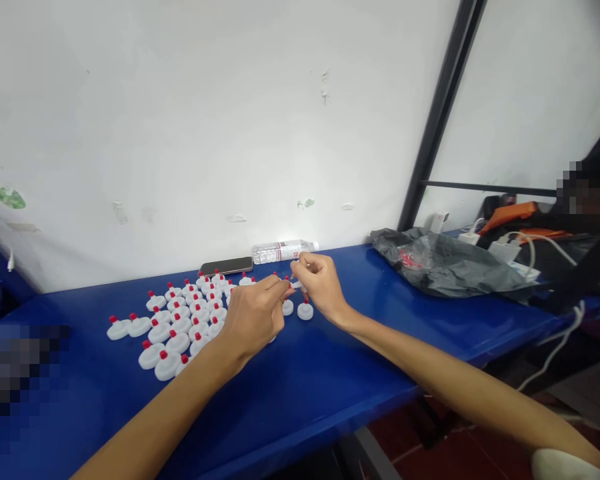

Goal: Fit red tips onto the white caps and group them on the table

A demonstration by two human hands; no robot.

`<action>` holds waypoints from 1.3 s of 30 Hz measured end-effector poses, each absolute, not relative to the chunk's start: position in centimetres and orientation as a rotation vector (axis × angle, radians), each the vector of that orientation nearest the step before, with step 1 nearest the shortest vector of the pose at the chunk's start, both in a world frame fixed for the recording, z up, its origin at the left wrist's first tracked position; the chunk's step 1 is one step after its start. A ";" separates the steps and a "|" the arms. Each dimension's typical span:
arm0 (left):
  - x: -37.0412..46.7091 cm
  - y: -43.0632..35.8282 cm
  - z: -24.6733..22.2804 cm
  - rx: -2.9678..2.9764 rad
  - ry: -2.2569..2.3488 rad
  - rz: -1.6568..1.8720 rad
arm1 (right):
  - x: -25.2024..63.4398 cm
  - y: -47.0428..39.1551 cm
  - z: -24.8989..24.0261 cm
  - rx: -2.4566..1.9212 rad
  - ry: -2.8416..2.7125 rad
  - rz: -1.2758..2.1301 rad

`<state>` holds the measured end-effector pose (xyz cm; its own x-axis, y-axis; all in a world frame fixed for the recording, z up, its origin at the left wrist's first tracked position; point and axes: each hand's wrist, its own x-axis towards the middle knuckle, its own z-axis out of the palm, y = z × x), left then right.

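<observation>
Over the blue table, my left hand (259, 308) and my right hand (322, 283) meet with fingers pinched. A white cap (297, 285), partly covered by the fingers, is held between them, its edge showing by my left fingertips. Whatever else my right fingertips pinch is too small to make out. Many white caps with red tips (179, 343) stand upright in a cluster left of and behind my left hand, which hides some. One white cap with a red tip (305, 311) stands just below my right hand.
A dark phone (227, 267) and a clear water bottle (280, 252) lie along the wall. On the right, a dark plastic bag (447, 273) carries a clear bag of small red pieces (414, 259). Chargers, cables and a black metal post (437, 100) are beyond; another person is at far right.
</observation>
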<state>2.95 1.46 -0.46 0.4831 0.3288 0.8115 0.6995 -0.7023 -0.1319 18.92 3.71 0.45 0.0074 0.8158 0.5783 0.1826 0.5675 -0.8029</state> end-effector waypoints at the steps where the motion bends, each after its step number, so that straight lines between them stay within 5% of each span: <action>1: 2.9 1.4 -0.4 -2.265 -0.812 -1.097 | 18.8 3.6 0.4 -0.889 -1.507 0.610; 11: 2.9 1.2 0.9 -2.272 -0.777 -1.049 | 18.7 3.3 0.9 -0.852 -1.482 0.543; 20: 3.2 0.7 3.0 -2.735 -1.426 -1.823 | 22.1 4.2 3.8 -1.033 -1.758 0.435; 26: 2.6 0.8 3.3 -2.864 -1.303 -1.188 | 25.4 7.5 3.3 -1.518 -1.858 -0.064; 32: 2.5 0.9 2.2 -2.822 -1.237 -0.610 | 26.7 10.6 0.9 -1.475 -2.105 0.008; 39: 2.9 0.3 2.2 -2.753 -1.206 -0.389 | 27.1 12.4 -0.9 -1.367 -2.255 0.168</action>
<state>2.93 0.33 2.16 0.6517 0.7063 0.2765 0.7347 -0.6784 0.0013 27.14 12.41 -0.93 -0.3752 0.8596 0.3468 0.7985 0.4898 -0.3499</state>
